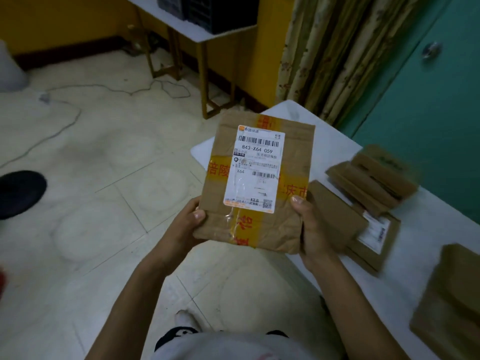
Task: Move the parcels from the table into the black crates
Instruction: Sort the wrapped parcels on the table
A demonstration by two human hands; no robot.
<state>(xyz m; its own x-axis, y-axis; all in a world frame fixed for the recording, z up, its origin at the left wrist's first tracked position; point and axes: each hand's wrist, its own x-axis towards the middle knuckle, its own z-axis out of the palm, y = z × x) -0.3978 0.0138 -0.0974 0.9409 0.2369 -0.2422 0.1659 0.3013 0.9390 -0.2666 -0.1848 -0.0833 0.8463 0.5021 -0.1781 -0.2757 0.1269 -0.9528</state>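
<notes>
Tiled floor [109, 203] behind crumpled yellow-taped parcel [293, 162]

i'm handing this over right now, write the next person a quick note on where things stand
Left hand: grips the lower left edge of the taped brown parcel, thumb on top.
Right hand: grips its lower right edge. The parcel is in the air, label up.
Near white table: several brown parcels lie there, among them a stack and a labelled one.
Black crates: on the far white table across the floor. Their insides are out of view, so the count done is unknown.
Left: carry this parcel to a crate, then fetch the rest.
</notes>
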